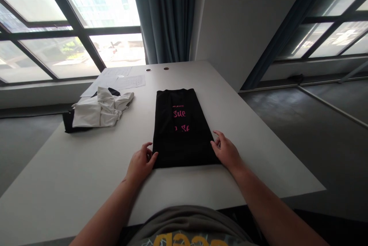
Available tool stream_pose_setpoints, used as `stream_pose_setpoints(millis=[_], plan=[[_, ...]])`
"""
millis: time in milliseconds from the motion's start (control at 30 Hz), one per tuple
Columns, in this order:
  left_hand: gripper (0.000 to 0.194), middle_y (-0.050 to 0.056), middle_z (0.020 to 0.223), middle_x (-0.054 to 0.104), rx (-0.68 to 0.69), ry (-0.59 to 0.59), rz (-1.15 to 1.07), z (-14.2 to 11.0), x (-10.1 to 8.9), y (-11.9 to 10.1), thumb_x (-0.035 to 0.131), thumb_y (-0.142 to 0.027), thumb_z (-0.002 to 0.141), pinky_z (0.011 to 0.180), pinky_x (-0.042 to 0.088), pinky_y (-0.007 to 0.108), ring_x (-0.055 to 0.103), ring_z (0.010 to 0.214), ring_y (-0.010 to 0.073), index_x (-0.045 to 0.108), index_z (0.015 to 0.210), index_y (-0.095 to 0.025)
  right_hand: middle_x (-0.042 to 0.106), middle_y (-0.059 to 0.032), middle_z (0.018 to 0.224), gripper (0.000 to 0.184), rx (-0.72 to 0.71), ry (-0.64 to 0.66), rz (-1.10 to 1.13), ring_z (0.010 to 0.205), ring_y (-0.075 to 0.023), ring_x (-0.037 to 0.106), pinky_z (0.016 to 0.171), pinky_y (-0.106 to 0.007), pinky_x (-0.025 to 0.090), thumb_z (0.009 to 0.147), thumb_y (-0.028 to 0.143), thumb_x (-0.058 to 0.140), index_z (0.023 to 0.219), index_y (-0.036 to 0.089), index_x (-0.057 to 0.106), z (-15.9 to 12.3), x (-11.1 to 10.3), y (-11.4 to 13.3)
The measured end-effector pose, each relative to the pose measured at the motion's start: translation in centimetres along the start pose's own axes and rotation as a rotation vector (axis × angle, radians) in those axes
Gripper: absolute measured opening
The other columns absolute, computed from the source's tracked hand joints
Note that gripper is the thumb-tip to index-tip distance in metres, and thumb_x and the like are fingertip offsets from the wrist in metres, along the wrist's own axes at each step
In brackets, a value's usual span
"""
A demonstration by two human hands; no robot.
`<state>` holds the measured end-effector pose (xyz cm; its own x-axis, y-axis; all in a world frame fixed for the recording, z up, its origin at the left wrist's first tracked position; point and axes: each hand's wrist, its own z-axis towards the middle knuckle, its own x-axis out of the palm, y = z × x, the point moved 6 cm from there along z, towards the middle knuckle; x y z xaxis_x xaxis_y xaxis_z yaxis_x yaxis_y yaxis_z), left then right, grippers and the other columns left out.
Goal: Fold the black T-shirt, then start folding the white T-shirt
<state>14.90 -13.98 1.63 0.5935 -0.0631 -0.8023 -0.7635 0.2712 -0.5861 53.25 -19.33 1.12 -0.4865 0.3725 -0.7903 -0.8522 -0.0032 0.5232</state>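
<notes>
- Two bare hands rest at the near end of a black fabric garment with pink lettering (181, 127), which is folded into a long narrow rectangle.
- The garment lies flat on the pale grey flat surface (86, 169), about at its middle, with its long side running away from the person and its near edge between the two hands.
- The left hand (140, 163) sits at the near left corner of the garment, fingers curled loosely, fingertips touching the fabric edge; it is not clenched around anything.
- The right hand (227, 152) lies at the near right corner, fingers spread and relaxed, palm down, touching the side edge of the fabric; it grips nothing.
- Pink letters show on the top face of the garment, in its far half; the words are partly cut off by the folds.
- A crumpled white cloth (100, 110) lies on the left part of the surface, well apart from the garment, with a piece of dark fabric (68, 122) under it at the surface's left edge.
- Several white paper sheets (120, 79) lie flat beyond the white cloth, near the far edge.
- Two small round holes (157, 69) sit in the surface near its far edge, beyond the garment.
- A grey-blue hanging curtain (165, 16) hangs behind the surface between the large windows (71, 20).
</notes>
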Motion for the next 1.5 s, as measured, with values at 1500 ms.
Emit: stream_pose_setpoints(millis=[1500], plan=[[0.031, 0.009, 0.107, 0.077, 0.228, 0.061, 0.387, -0.3, 0.1, -8.7, 0.044, -0.032, 0.106, 0.096, 0.051, 0.039, 0.071, 0.103, 0.0251, 0.073, 0.106, -0.021, 0.057, -0.0161, 0.144, 0.041, -0.278, 0.03, -0.275, 0.143, -0.0329, 0.041, 0.121, -0.047, 0.035, 0.099, 0.022, 0.051, 0.136, 0.016, 0.067, -2.5, 0.8, 12.0]])
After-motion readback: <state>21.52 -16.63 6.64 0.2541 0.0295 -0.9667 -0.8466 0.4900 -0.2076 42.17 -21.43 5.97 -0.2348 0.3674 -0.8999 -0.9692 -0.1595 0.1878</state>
